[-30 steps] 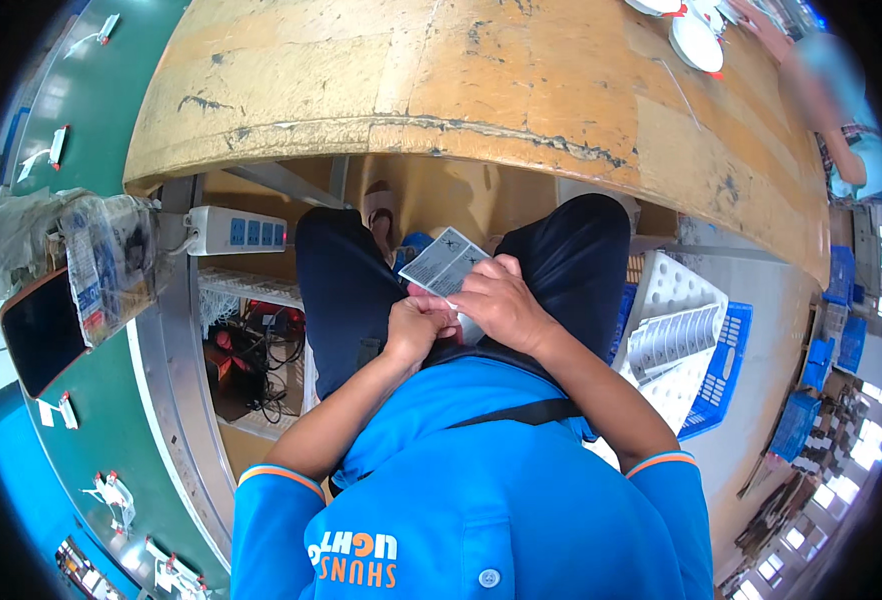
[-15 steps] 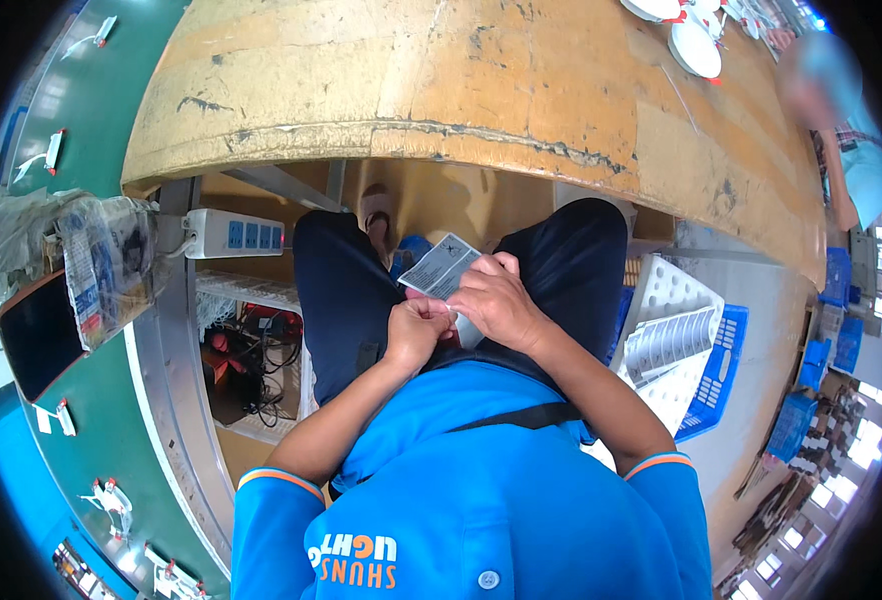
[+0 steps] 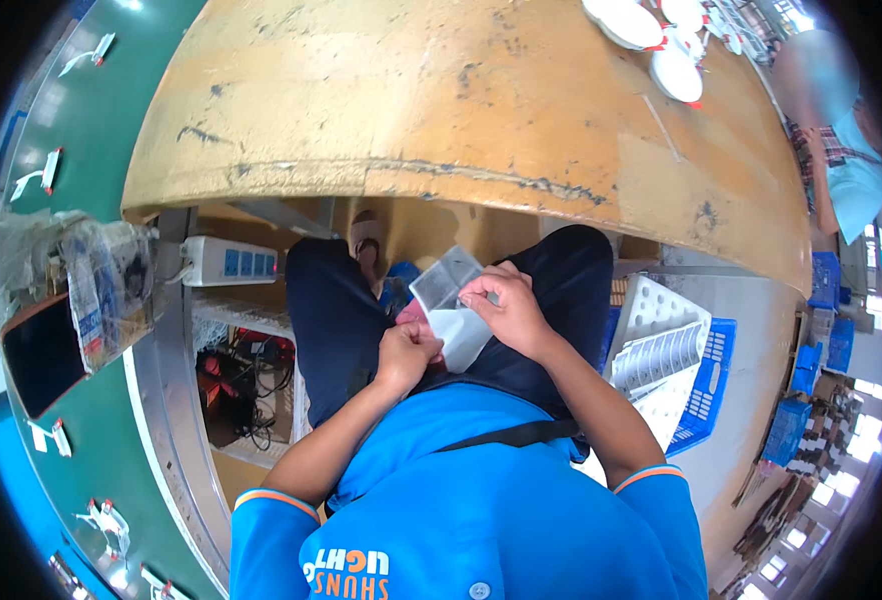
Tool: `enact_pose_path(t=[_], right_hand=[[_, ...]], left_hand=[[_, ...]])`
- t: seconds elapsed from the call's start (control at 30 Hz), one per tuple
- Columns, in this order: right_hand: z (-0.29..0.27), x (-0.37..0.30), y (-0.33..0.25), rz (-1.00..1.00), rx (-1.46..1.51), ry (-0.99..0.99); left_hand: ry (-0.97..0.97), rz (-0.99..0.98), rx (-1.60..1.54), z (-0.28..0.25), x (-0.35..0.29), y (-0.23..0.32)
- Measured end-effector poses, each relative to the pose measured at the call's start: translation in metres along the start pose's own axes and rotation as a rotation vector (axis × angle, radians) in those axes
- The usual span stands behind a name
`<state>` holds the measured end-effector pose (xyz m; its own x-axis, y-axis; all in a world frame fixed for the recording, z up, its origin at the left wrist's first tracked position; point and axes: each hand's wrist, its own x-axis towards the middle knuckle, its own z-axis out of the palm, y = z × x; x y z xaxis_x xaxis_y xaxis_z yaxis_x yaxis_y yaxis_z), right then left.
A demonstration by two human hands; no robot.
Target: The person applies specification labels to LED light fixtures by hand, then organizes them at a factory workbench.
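Over my lap, a small grey label [image 3: 445, 274] is tilted up between my hands. A white sheet [image 3: 461, 335] like backing paper hangs below it; whether the two are still joined I cannot tell. My right hand [image 3: 506, 308] pinches the label's near right edge between thumb and fingers. Lower and to the left, my left hand [image 3: 408, 352] is closed, its fingertips at the white sheet's left edge. Exactly what those fingertips grip is partly hidden. A pink patch [image 3: 413, 314] shows just above the left fingers, too small to make out.
Ahead is a worn tan worktable [image 3: 381, 110] with white round parts [image 3: 676, 75]. On the left are a power strip [image 3: 231, 262], a phone [image 3: 43, 355] and a green conveyor [image 3: 86, 400]. To the right, a label roll [image 3: 661, 358] lies on a white perforated tray [image 3: 651, 300] by a blue crate [image 3: 706, 390]. A person sits far right.
My right hand has moved slightly right and down, away from the left. The label has tilted, and more of the white sheet now shows between my hands. My view has shifted slightly.
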<state>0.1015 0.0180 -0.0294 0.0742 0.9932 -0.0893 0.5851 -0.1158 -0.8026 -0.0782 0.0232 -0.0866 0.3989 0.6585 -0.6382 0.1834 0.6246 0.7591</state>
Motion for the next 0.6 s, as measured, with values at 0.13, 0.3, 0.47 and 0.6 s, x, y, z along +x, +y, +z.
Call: enact_pose_path(t=[0.13, 0.3, 0.47, 0.6], right_hand=[[-0.055, -0.018, -0.050, -0.103, -0.115, 0.126], [-0.125, -0.060, -0.103, -0.073, -0.025, 0.126], [-0.153, -0.102, -0.099, 0.074, 0.271, 0.252], [-0.149, -0.119, -0.079, 0.204, 0.711, 0.319]], left_hand=[[0.034, 0.246, 0.502, -0.008, -0.007, 0.011], [-0.054, 0.201, 0.436, -0.017, -0.007, 0.008], [-0.340, 0.145, 1.131, -0.020, -0.042, 0.111], [-0.526, 0.330, 0.874, -0.008, -0.057, 0.178]])
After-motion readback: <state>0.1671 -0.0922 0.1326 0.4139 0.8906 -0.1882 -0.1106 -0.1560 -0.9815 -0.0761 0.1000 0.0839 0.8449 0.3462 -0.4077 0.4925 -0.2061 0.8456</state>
